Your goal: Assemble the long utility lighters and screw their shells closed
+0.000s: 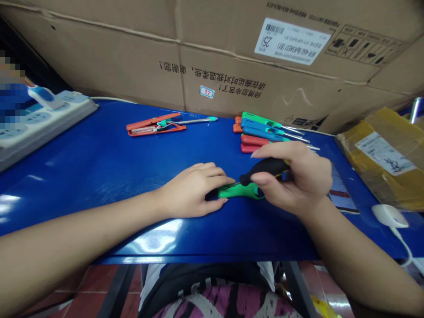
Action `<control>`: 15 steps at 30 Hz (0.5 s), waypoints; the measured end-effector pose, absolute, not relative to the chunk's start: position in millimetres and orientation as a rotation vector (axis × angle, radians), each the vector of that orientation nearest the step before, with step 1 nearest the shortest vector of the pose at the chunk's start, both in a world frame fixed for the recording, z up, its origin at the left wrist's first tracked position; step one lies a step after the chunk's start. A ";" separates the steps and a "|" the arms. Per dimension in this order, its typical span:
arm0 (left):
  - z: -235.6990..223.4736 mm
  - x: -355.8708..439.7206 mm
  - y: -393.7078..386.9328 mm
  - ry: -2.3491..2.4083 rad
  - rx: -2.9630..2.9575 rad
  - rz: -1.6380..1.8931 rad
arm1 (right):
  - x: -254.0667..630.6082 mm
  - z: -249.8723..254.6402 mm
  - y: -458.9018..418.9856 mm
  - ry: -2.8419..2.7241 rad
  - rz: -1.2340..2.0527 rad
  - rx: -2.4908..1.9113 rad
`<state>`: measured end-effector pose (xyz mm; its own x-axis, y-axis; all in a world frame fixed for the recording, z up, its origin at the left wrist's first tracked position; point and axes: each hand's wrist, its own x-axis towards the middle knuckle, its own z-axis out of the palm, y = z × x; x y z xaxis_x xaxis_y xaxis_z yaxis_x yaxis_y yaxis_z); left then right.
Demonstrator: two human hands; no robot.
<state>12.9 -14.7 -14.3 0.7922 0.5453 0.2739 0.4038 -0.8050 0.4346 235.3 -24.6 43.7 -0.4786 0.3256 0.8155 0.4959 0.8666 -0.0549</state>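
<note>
My left hand is pressing a green lighter on the blue table, and its fingers are closing around one end. My right hand is gripping a black screwdriver handle between thumb and fingers, and the thin shaft is reaching over the green lighter. Behind the right hand, more lighters are lying together. An opened orange lighter is lying farther left, near the cardboard box.
</note>
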 end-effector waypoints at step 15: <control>-13.8 11.0 -15.3 0.709 2.643 0.539 | 239.2 46.0 -25.9 -2.191 0.069 -0.659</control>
<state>11.0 -15.3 -13.8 0.8024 0.5336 0.2673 0.4003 -0.8134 0.4221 239.2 -25.9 46.0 -0.5210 0.4795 0.7061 0.4340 0.8612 -0.2647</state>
